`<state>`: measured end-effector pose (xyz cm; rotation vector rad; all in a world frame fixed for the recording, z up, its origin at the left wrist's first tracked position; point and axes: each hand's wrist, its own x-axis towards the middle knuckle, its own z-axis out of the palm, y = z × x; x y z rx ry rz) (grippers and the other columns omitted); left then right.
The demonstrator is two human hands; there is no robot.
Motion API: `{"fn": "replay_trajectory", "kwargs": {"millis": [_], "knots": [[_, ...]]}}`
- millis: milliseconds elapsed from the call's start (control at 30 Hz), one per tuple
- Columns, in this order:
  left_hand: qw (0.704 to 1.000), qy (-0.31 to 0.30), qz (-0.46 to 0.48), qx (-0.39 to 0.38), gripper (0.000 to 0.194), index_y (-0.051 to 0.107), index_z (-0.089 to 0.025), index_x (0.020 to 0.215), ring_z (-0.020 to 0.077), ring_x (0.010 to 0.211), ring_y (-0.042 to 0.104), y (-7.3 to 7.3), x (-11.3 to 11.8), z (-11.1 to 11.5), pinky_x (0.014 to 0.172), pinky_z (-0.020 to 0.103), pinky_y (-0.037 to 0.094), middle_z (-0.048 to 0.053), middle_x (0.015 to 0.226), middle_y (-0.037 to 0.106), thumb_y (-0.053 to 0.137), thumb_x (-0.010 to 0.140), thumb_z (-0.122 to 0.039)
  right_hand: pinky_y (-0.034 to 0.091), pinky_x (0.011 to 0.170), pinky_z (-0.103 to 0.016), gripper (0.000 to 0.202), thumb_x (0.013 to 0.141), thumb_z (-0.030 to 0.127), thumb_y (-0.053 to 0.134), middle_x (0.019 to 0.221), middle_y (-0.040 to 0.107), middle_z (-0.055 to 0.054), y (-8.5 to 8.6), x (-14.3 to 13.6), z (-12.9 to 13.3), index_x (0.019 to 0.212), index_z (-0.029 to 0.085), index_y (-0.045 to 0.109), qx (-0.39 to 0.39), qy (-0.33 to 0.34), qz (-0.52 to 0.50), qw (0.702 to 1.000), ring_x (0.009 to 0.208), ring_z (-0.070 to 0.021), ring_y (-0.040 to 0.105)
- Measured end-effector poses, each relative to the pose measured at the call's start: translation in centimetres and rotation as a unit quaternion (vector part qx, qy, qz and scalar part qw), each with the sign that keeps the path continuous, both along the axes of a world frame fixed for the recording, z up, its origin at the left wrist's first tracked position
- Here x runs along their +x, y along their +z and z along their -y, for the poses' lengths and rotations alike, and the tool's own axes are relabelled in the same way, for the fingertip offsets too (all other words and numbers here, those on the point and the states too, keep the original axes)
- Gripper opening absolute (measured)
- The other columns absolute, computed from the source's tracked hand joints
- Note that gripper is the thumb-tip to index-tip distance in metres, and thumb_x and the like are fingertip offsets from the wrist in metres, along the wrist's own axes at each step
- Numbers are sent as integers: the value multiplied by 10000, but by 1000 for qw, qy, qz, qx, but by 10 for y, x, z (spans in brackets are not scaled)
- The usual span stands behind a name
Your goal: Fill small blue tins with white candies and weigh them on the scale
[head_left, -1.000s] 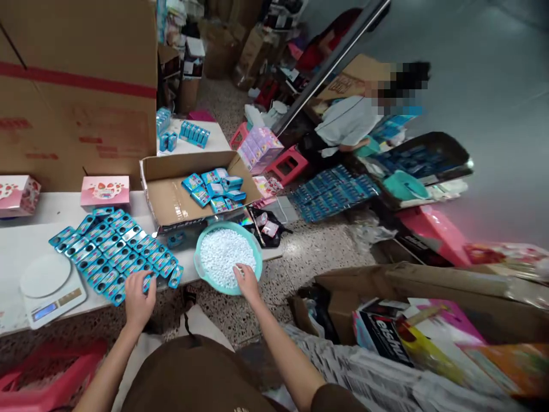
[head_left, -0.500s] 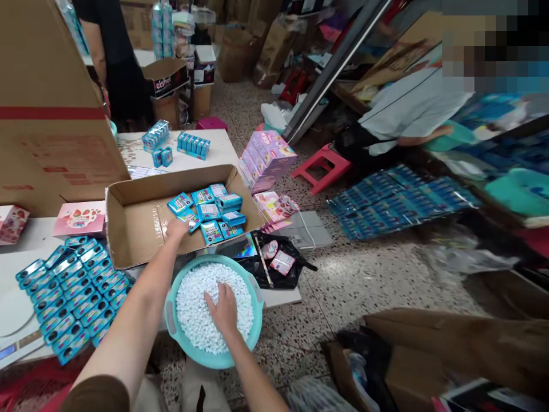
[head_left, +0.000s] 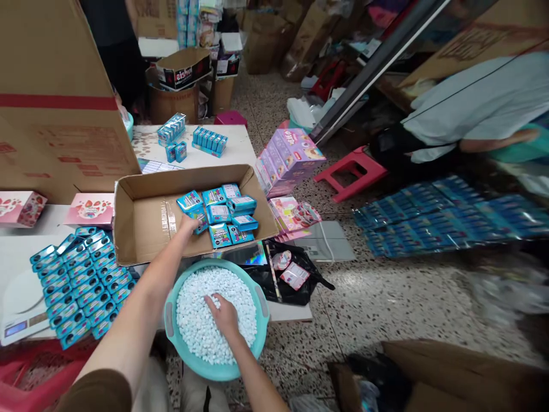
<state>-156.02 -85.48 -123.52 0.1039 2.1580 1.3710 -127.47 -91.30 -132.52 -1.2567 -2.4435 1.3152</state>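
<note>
My left hand [head_left: 187, 226] reaches into a shallow cardboard box [head_left: 148, 229], its fingers closed on the near-left edge of a small blue candy tin [head_left: 199, 218]. Several like blue tins [head_left: 218, 214] lie beside that one, filling the right part of the box. My right hand [head_left: 225, 318] rests among small white pellet-like candies [head_left: 201, 337] in a turquoise basin [head_left: 214, 373]. Its thumb and fingers are apart, with the fingertips partly sunk in the pellets. The basin stands right in front of my body, against the near side of the box.
Rows of blue tins [head_left: 81, 286] stand at left beside a white scale [head_left: 26, 320]. Packs of blue tins [head_left: 209, 141] sit farther back. Purple cartons [head_left: 289, 157] and a black bag [head_left: 295, 280] flank the box. A red stool [head_left: 351, 171] and a seated person [head_left: 476, 109] are at right.
The whole view has shifted, so most things appear farther right. My right hand's fingers are more bent and lower in the pellets. My left hand remains at the same blue tin.
</note>
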Motion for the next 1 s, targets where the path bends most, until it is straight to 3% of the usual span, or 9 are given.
{"fn": "replay_trajectory", "kwargs": {"millis": [133, 200, 267, 400, 500, 600, 700, 833, 1000], "knots": [[986, -61, -156, 17, 651, 458, -191, 1237, 293, 1083, 558, 47, 29, 54, 919, 403, 410, 117, 1173, 605, 745, 655, -248, 432, 596, -296, 436, 761, 592, 494, 607, 624, -48, 16, -1, -1, 619, 197, 614, -124, -90, -78, 985, 632, -211, 587], [958, -103, -257, 75, 585, 455, -211, 1248, 270, 1095, 553, 65, 58, 89, 937, 385, 414, 93, 1194, 588, 688, 718, -291, 357, 467, -251, 355, 735, 526, 537, 527, 542, -8, 31, 0, -1, 616, 195, 580, -238, -175, -115, 948, 519, -156, 511], [942, -104, -291, 129, 490, 505, -201, 1187, 248, 1096, 550, 72, 92, 122, 959, 362, 409, 87, 1177, 588, 664, 742, -333, 244, 382, -217, 235, 712, 426, 566, 506, 482, 31, 47, 2, -1, 671, 194, 561, -368, -250, -141, 885, 418, -100, 403], [973, -11, -161, 166, 425, 554, -181, 1033, 218, 968, 597, 54, 157, 170, 904, 336, 453, 60, 993, 639, 655, 732, -465, 137, 340, -179, 126, 709, 312, 546, 513, 452, 70, 73, 6, -5, 728, 196, 498, -567, -281, -194, 750, 324, -37, 233], [982, 107, 9, 156, 416, 558, -181, 979, 222, 956, 607, 27, 187, 189, 858, 342, 481, 61, 975, 652, 556, 783, -548, 149, 334, -157, 101, 722, 278, 531, 514, 468, 67, 82, 11, -3, 734, 198, 470, -621, -279, -231, 696, 327, -37, 262], [949, 173, 188, 187, 407, 562, -196, 1018, 219, 966, 616, 10, 202, 203, 795, 337, 506, 66, 1067, 647, 514, 809, -542, 162, 328, -148, 96, 727, 272, 525, 526, 487, 56, 85, 17, 3, 735, 196, 467, -629, -275, -241, 686, 343, -42, 296], [910, 177, 295, 230, 405, 552, -209, 1008, 184, 847, 635, 11, 210, 221, 698, 296, 506, 37, 975, 665, 661, 709, -460, 164, 314, -145, 90, 715, 265, 524, 529, 482, 52, 85, 25, 12, 724, 197, 465, -623, -268, -236, 696, 351, -46, 314], [885, 144, 320, 305, 665, 490, -257, 1108, 123, 725, 627, 28, 220, 247, 659, 250, 485, -25, 889, 661, 812, 526, -274, 198, 293, -142, 94, 689, 252, 553, 551, 490, 49, 83, 38, 22, 725, 204, 480, -606, -240, -231, 722, 380, -59, 372], [866, 51, 361, 343, 605, 580, -202, 1035, 121, 776, 631, 34, 225, 274, 707, 232, 479, 21, 949, 668, 838, 488, -208, 261, 274, -133, 149, 663, 246, 611, 589, 524, 46, 80, 46, 33, 766, 207, 509, -583, -217, -215, 753, 399, -61, 422]]}}
